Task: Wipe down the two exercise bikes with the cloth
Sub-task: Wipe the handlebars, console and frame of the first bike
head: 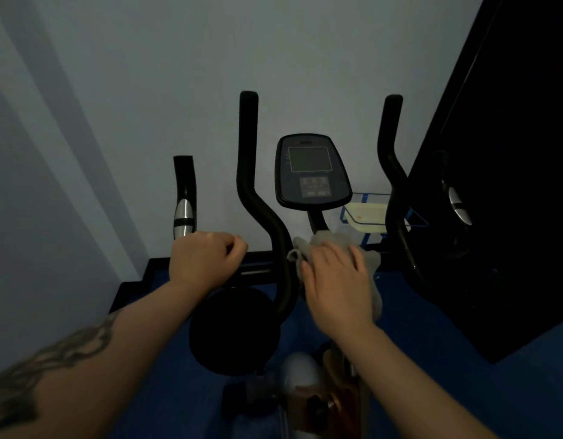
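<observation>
A black exercise bike stands right in front of me, with its grey console [312,171] up between two curved black handlebars [251,185]. My left hand [204,258] grips the left end of the handlebar crossbar, fingers curled round it. My right hand [337,286] lies with fingers spread on a grey cloth [331,242], pressing it against the bike's stem just under the console. The cloth hangs down past my palm on the right. Silver pulse grips [182,217] show on the outer handles.
A pale wall is close behind the bike. A tall dark panel [511,185] fills the right side. A blue wire rack holding a pale tray [367,217] sits low behind the right handlebar. Below are blue floor [432,359], the bike's black round housing [234,331] and its frame.
</observation>
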Action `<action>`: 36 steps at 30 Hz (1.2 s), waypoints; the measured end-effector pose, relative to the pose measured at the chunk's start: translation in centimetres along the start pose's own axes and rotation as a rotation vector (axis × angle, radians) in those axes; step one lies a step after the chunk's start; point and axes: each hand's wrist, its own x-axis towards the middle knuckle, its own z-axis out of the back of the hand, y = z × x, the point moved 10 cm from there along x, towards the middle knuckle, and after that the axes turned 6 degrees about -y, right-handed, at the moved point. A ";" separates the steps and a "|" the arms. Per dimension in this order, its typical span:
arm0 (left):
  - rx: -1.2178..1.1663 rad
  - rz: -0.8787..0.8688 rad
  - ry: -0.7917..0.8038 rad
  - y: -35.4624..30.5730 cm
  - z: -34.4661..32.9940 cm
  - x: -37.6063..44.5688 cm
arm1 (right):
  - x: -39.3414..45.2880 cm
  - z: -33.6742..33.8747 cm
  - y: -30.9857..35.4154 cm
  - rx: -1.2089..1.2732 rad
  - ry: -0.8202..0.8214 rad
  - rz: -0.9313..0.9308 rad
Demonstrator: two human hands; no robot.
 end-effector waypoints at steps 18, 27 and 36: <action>-0.059 -0.082 -0.141 -0.7 1.6 0.1 | 3.6 -2.0 4.3 0.646 0.136 -0.271; -0.392 0.358 -0.282 5.1 1.2 0.7 | 0.5 0.8 3.2 0.856 -0.014 -0.139; -0.231 0.133 -0.035 4.9 0.1 2.3 | 4.9 1.6 10.2 0.696 0.090 0.246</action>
